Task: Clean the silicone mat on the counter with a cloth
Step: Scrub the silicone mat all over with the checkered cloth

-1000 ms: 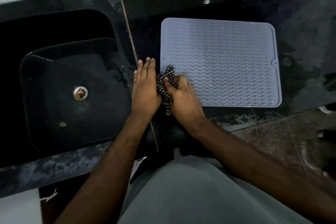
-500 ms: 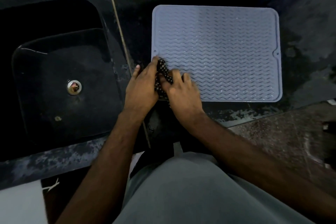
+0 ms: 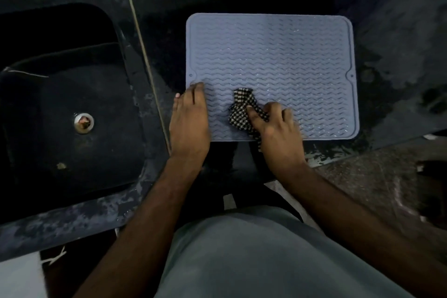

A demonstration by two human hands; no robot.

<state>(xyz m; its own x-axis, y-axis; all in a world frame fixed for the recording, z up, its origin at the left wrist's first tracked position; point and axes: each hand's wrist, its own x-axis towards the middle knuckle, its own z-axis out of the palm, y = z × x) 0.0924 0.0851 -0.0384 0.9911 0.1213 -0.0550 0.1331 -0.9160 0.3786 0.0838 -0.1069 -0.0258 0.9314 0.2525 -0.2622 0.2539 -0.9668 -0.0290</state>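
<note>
A grey-blue silicone mat (image 3: 278, 55) with wavy ridges lies flat on the dark counter (image 3: 399, 55). A crumpled black-and-white checked cloth (image 3: 242, 106) rests on the mat's near-left part. My right hand (image 3: 278, 128) presses on the cloth and grips it, with part of the cloth hidden under the palm. My left hand (image 3: 189, 118) lies flat, palm down, on the mat's near-left corner and edge, holding nothing.
A black sink (image 3: 60, 116) with a metal drain (image 3: 84, 122) is set into the counter left of the mat. A pale seam line (image 3: 145, 60) runs between sink and mat. The counter right of the mat looks wet. The floor (image 3: 387, 176) shows at the lower right.
My right hand has slid the cloth rightward onto the mat, away from the left hand. The left hand has shifted onto the mat's left edge and flattened there.
</note>
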